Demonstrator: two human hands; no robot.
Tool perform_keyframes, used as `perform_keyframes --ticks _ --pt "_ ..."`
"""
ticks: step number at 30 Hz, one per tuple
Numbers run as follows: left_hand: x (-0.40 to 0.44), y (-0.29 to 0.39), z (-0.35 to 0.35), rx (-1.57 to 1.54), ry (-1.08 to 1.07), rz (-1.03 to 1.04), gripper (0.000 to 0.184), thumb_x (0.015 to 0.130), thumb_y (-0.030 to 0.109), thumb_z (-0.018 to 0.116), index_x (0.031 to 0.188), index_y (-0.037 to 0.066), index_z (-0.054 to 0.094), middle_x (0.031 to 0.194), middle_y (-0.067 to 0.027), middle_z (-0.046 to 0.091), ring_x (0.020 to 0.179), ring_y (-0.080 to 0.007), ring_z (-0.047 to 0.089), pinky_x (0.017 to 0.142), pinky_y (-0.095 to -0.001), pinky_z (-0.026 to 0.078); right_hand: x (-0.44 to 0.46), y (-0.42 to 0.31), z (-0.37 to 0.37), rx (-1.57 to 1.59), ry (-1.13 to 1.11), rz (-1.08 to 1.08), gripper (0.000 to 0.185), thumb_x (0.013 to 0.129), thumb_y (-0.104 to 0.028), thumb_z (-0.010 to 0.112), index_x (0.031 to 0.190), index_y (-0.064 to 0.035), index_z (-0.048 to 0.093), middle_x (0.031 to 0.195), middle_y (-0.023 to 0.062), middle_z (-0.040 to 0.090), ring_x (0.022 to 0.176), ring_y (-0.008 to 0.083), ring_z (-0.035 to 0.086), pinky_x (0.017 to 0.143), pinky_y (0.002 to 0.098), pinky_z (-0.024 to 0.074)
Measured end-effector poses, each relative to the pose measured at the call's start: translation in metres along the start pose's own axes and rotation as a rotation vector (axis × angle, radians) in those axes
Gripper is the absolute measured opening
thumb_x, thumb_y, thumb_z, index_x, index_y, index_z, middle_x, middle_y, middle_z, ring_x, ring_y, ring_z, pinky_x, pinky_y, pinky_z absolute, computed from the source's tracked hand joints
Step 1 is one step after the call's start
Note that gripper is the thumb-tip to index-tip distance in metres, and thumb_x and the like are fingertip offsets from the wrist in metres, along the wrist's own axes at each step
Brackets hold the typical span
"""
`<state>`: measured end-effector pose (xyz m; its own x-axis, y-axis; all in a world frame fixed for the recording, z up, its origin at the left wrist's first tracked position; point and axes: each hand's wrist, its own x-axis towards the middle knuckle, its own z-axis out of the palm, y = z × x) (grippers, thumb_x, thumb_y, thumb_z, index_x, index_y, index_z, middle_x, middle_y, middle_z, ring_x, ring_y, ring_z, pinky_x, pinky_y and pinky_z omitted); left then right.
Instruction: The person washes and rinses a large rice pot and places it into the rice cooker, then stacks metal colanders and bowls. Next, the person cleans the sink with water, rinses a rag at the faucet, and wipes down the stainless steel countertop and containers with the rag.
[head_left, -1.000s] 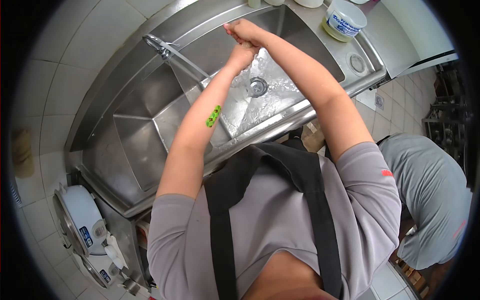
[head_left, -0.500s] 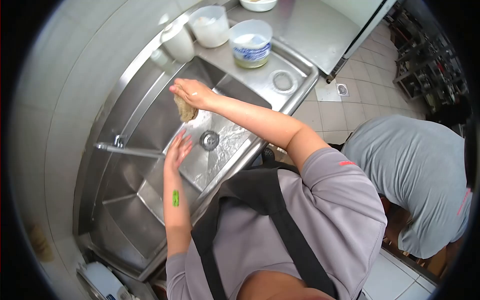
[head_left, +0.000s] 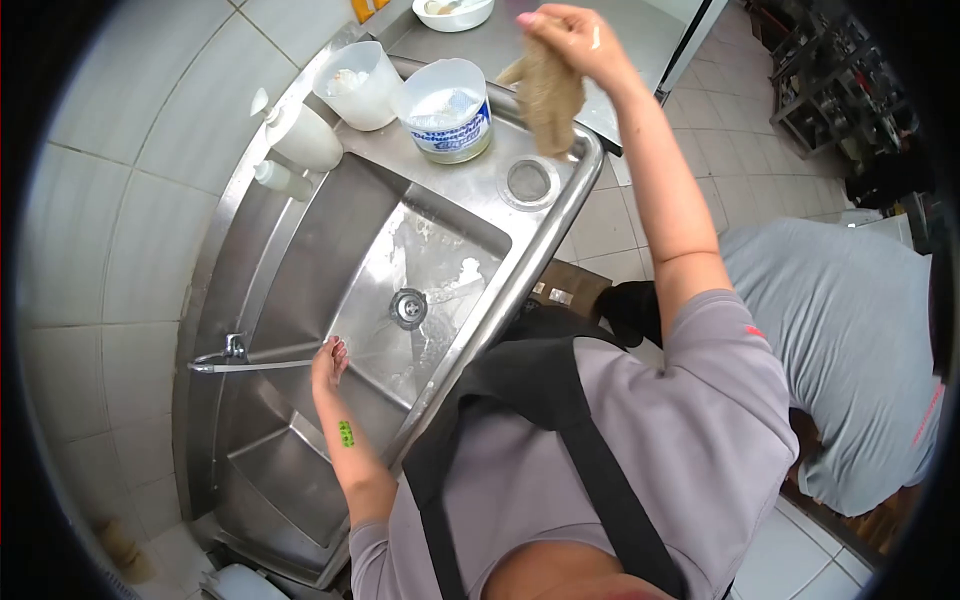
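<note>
The right hand (head_left: 585, 45) has its grip closed on the top of a brown cloth (head_left: 550, 95), the thumb and fingers pinching it so that the rest hangs below. A small white smear shows on the back of this hand. The cloth is held up, and in the view it crosses the rim at the near right corner of the sink (head_left: 340, 220); whether it touches the rim cannot be told. The left hand (head_left: 330, 362) is low over the sink, by the end of the tap (head_left: 235, 350); its grip is partly open, fingers loosely bent, with nothing seen in it. Whether it touches the spout is unclear. A green patch (head_left: 346, 433) sits on the left forearm.

Below the hands, the sink has two basins. The one with the drain (head_left: 408, 308) is wet, with streaks of water on its floor. On the ledge at its end stand a labelled tub (head_left: 447, 130) and, just beside it, a plain tub (head_left: 365, 95) with something white inside. A round strainer (head_left: 528, 183) lies near the labelled tub. Toward the wall are a pump bottle (head_left: 305, 138) and a smaller bottle (head_left: 283, 180).

Beyond the ledge, a white bowl (head_left: 453, 14) rests on the steel desk (head_left: 410, 42). At the right, another person (head_left: 840, 340) in a grey shirt bends over.
</note>
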<state>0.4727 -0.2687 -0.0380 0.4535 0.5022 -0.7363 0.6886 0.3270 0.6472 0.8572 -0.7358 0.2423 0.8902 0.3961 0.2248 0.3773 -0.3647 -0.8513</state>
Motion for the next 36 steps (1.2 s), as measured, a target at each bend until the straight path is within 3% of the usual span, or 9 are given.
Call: perform_keyframes --ticks 2,3,4,6,8,13,22,31,36 --pt "0.0 0.012 -0.002 -0.046 0.063 0.012 0.025 0.085 0.028 0.047 0.101 0.009 0.053 0.081 0.0021 0.055 0.069 -0.0062 0.052 0.06 -0.0214 0.043 0.017 0.023 -0.012 0.031 0.149 -0.053 0.019 0.072 -0.012 0.055 0.088 -0.0015 0.058 0.08 0.0149 0.058 0.078 0.0319 0.055 0.076 0.0392 0.0409" --pt "0.0 0.014 -0.005 -0.051 0.056 0.022 0.026 0.085 0.027 0.046 0.102 0.008 0.052 0.083 0.0006 0.056 0.071 -0.0073 0.054 0.06 -0.0216 0.044 0.021 0.037 -0.018 -0.083 0.123 0.051 0.036 0.078 -0.043 0.052 0.089 -0.0086 0.059 0.078 0.0043 0.056 0.072 0.0121 0.052 0.066 0.0259 0.0413" --pt "-0.003 0.01 -0.008 -0.048 0.052 0.011 0.026 0.085 0.027 0.046 0.102 0.008 0.052 0.083 0.0006 0.056 0.071 -0.0073 0.054 0.06 -0.0216 0.044 0.026 0.073 -0.022 -0.087 0.118 0.061 0.036 0.078 -0.043 0.052 0.089 -0.0086 0.059 0.078 0.0043 0.056 0.072 0.0121 0.052 0.066 0.0259 0.0413" --pt "-0.006 0.01 -0.011 -0.155 0.044 0.054 0.028 0.086 0.028 0.045 0.104 0.007 0.051 0.085 -0.0001 0.057 0.071 -0.0084 0.054 0.061 -0.0223 0.045 0.031 0.167 -0.019 -0.588 0.012 0.01 0.057 0.077 -0.054 0.043 0.121 -0.0171 0.042 0.119 0.0149 0.044 0.104 0.0276 0.046 0.087 0.0349 0.0372" --pt "-0.025 0.005 -0.009 -0.175 0.082 0.082 0.03 0.086 0.028 0.045 0.105 0.006 0.051 0.09 -0.0016 0.058 0.073 -0.009 0.055 0.062 -0.0224 0.045 0.008 0.245 0.006 -0.504 -0.205 0.307 0.067 0.079 -0.059 0.029 0.131 -0.0182 0.023 0.135 0.0148 0.019 0.122 0.0316 0.024 0.1 0.0383 0.0198" --pt "-0.064 -0.012 0.01 -0.15 0.144 0.022 0.031 0.086 0.027 0.046 0.106 0.004 0.05 0.093 -0.0037 0.057 0.077 -0.0107 0.055 0.065 -0.0235 0.044 0.009 0.268 0.059 -0.741 0.06 0.172 0.07 0.081 -0.059 0.019 0.133 -0.012 0.016 0.138 0.014 0.011 0.129 0.026 0.002 0.103 0.0376 0.0009" --pt "-0.08 0.022 0.087 -0.243 0.162 0.017 0.034 0.085 0.027 0.048 0.11 0.004 0.048 0.097 -0.0046 0.056 0.083 -0.013 0.053 0.07 -0.0252 0.043 0.167 0.256 0.089 -0.304 -0.431 -0.075 0.056 0.086 -0.05 0.014 0.129 -0.0167 0.03 0.138 0.0083 0.016 0.128 0.0219 0.006 0.103 0.0377 0.0012" --pt "-0.042 0.066 0.126 -0.235 -0.008 0.085 0.034 0.086 0.027 0.047 0.111 0.004 0.047 0.099 -0.005 0.055 0.084 -0.0128 0.054 0.07 -0.0247 0.044 0.052 0.252 0.027 -0.478 -0.547 -0.42 0.042 0.088 -0.035 0.027 0.123 -0.0154 0.04 0.132 0.0101 0.029 0.127 0.0226 0.014 0.104 0.0389 0.0064" --pt "-0.021 0.076 0.126 -0.254 0.02 0.106 0.031 0.086 0.025 0.047 0.109 0.004 0.048 0.098 -0.0051 0.055 0.081 -0.0127 0.055 0.069 -0.0247 0.045 -0.033 0.25 -0.041 -0.398 -0.593 -0.128 0.038 0.08 -0.019 0.044 0.118 -0.0131 0.045 0.128 0.0103 0.035 0.123 0.0234 0.023 0.101 0.0352 0.0178"
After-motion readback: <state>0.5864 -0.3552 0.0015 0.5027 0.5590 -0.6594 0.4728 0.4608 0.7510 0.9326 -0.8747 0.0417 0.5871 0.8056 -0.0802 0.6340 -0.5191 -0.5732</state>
